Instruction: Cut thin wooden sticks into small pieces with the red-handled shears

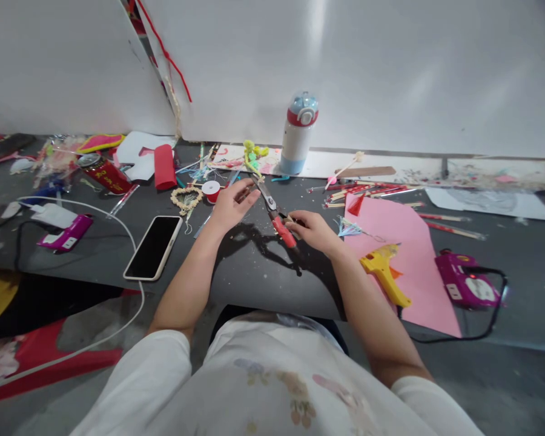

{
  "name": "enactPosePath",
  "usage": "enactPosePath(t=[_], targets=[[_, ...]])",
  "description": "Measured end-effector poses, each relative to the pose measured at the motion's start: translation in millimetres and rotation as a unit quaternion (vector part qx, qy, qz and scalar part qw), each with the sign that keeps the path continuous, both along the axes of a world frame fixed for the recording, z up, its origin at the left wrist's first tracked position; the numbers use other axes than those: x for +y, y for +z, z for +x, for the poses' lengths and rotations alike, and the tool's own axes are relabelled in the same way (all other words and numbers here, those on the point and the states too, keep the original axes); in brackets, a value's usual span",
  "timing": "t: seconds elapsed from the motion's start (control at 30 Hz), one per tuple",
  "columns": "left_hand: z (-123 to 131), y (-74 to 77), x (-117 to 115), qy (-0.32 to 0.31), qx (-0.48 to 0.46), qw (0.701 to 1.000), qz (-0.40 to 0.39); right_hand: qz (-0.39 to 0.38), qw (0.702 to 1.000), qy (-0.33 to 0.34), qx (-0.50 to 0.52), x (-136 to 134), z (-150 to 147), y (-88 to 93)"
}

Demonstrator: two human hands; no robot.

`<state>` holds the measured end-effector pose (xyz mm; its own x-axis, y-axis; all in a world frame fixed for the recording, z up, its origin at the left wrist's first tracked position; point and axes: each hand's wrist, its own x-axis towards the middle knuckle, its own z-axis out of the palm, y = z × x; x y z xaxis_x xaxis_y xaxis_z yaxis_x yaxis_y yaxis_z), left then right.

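While right hand (311, 230) curls round red-handled pliers (271, 203) | left hand (231, 206): half-curled near tips

The tool head (267, 197) looks metal, the phone (153, 247) glossy.

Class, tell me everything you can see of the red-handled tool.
The red-handled tool has a grey, metal-looking head with a round pivot; its red handle ends dark. It slants above the table, head pointing forward and left. The right hand holds its handle; the left hand is near its head. Whether its tip is open is unclear.
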<state>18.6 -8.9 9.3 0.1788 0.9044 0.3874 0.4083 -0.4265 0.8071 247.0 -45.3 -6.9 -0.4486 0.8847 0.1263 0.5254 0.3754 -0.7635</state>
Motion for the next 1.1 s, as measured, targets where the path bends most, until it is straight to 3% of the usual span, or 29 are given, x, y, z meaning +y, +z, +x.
enactPosePath(t=[0.3, 0.5, 0.73, 1.1], targets=[[5.4, 4.8, 0.8, 0.009, -0.105, 0.990, -0.094, -0.077, 0.994, 0.036, 0.063, -0.2, -6.6, -5.5], [0.6, 10.5, -2.4, -0.015, -0.079, 0.993, -0.088, -0.142, 0.983, 0.056, 0.104, 0.4, -10.4, -12.3], [-7.1, 21.7, -7.7, -0.002, 0.054, 0.993, -0.106, -0.170, 0.979, 0.050, 0.105, -1.1, -12.0, -12.8], [-9.6, 18.7, -6.0, -0.009, 0.060, 0.993, -0.102, -0.143, 0.985, 0.057, 0.080, 0.9, -10.7, -17.8]])
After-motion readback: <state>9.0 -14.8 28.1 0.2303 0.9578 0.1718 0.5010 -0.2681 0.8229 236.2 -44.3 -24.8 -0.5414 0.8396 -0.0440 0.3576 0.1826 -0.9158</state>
